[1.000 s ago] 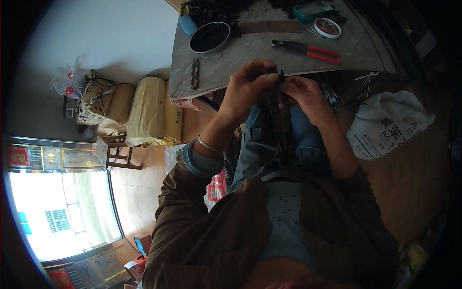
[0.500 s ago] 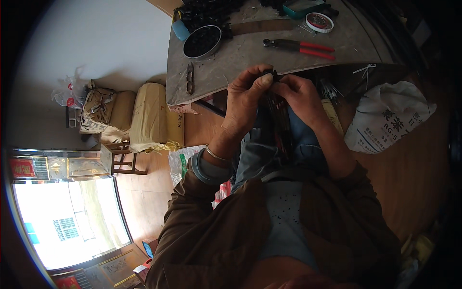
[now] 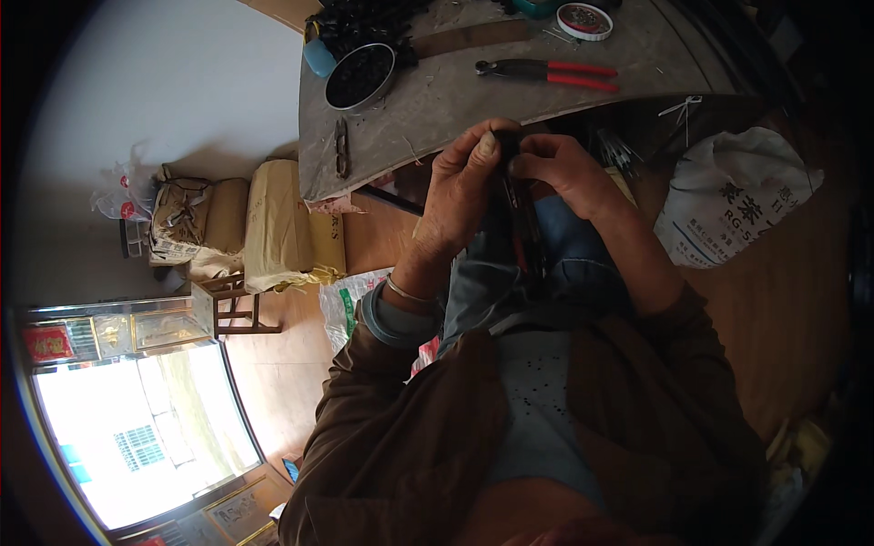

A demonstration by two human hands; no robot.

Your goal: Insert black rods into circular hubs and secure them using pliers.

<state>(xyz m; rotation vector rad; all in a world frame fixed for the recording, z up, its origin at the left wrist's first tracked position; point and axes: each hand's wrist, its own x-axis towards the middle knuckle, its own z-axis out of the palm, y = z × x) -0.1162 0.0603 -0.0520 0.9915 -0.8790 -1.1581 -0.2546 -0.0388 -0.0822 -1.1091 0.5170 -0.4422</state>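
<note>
Between your left hand and your right hand, dark strips: long, thin, hanging down over your jeans. Too dim to count them.

Left hand: narrow, thumb laid up against bent fingers, pinching the upper end of the strips. Right hand: just beside it, fingers curled in, thumb tip close against the strips; cannot tell whether you grip them there or only touch.

Pale band round your left wrist, below the hand.

Beyond both hands, grey table, its near edge close to your fingertips. Pliers with red handles lying flat, straight ahead of your hands, handles toward the right. Ahead and left: round bowl of small black pieces, a heap of black parts behind it, a light blue object beside it. Nearer your left hand, on the same table, small snips.

Farther ahead, right of the pliers' head, a round white-rimmed tub.

Right of your right hand, pale thin rods under the table edge; farther right, a printed white sack. Well left of your left hand, a wrapped brown package and a wooden stool.
</note>
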